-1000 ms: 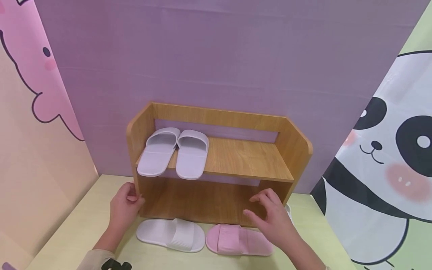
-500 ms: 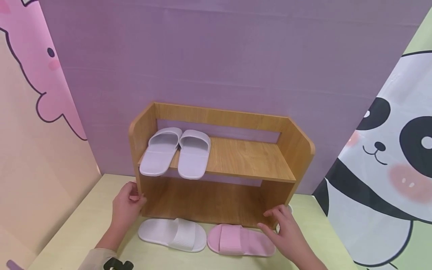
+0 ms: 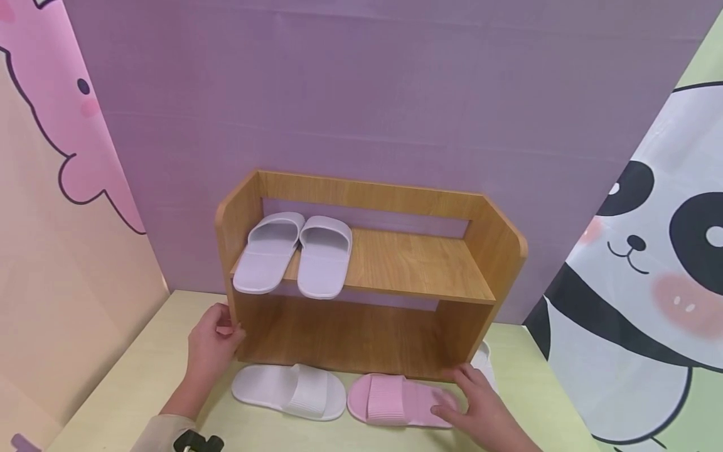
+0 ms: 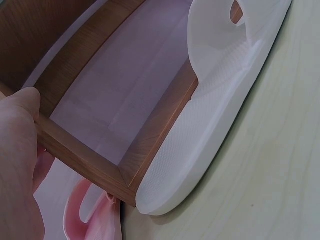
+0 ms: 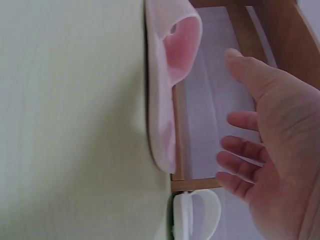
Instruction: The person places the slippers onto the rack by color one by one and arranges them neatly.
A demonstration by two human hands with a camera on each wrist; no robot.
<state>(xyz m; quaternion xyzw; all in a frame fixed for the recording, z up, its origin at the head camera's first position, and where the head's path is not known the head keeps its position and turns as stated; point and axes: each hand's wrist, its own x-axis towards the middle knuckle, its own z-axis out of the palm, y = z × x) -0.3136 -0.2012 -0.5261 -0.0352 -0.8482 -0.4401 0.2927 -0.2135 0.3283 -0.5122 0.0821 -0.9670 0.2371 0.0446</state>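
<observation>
A two-tier wooden shoe rack (image 3: 361, 339) stands at the back of the table. My left hand (image 3: 209, 342) grips the front edge of its left side panel, and in the left wrist view the thumb (image 4: 27, 102) lies against that edge. My right hand (image 3: 480, 405) hovers beside the heel end of a pink slipper (image 3: 386, 402), its fingers loosely bent around nothing. In the right wrist view those fingers (image 5: 242, 147) are apart from the slipper. Left of the pink slipper lies a white slipper (image 3: 288, 392), sideways along the rack's front.
Two pale lilac slippers (image 3: 324, 257) sit side by side on the upper shelf (image 3: 415, 260). Another white slipper (image 3: 482, 361) shows partly behind the rack's right side. Beyond the left panel, a second pink slipper (image 4: 95, 215) appears in the left wrist view.
My right hand has moved right and down, from in front of the lower shelf to the pink slipper's heel end. The left hand stays at the rack's left panel.
</observation>
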